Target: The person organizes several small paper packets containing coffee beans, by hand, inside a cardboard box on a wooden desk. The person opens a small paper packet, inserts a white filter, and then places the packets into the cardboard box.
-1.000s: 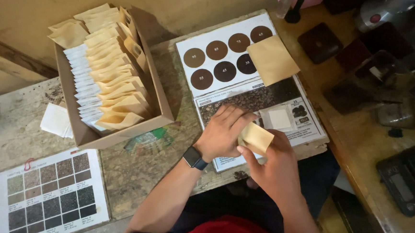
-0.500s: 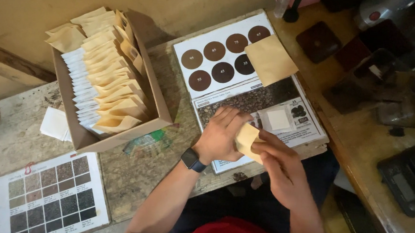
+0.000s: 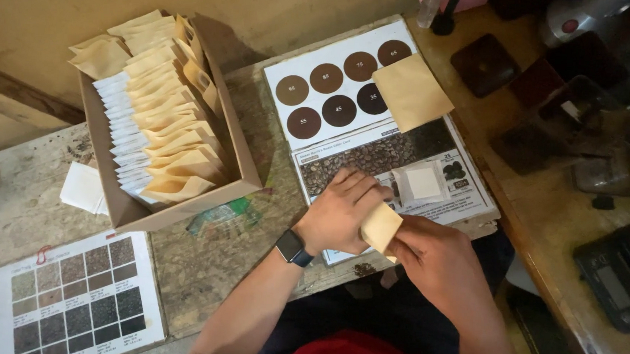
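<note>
Both hands shifted left, envelope gripped

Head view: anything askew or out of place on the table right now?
One tan envelope lies loose and tilted across the chart with brown circles, covering part of it. A green scrap sits by the cardboard box.

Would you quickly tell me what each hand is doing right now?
Left hand: closed on the small tan paper packet.
Right hand: pinching the same packet.
</note>
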